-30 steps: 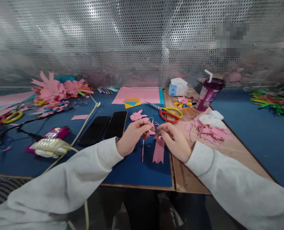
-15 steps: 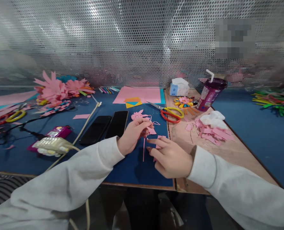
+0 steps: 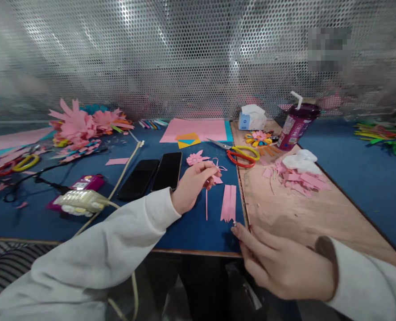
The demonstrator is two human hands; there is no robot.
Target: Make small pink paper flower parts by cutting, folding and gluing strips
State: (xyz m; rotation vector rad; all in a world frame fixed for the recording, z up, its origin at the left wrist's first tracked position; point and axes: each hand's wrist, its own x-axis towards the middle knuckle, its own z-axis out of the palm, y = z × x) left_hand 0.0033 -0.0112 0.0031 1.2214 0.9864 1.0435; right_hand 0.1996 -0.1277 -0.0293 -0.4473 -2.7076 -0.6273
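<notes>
In L hand [image 3: 194,183] grip a thin pink strip [image 3: 206,207] is pinched; R hand [image 3: 281,265] grip loose, empty, by cut strips [image 3: 228,201]; assembly prob. still to be done.

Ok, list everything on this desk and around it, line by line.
paper strips: a few, pink, on the blue mat near its front edge
phones: two, black, side by side on the mat
scissors: one pair, red and yellow, where the mat meets the wooden board
small flower: one, pink, just beyond the left hand
paper sheet: one, pink, back of the mat
cup: one, purple with a straw, back of the board
scraps: one pile, pink, on the board
big flowers: several, mostly pink, back left
left hand: grip pinching a pink paper piece
right hand: open, fingertips by the strips' near end
</notes>
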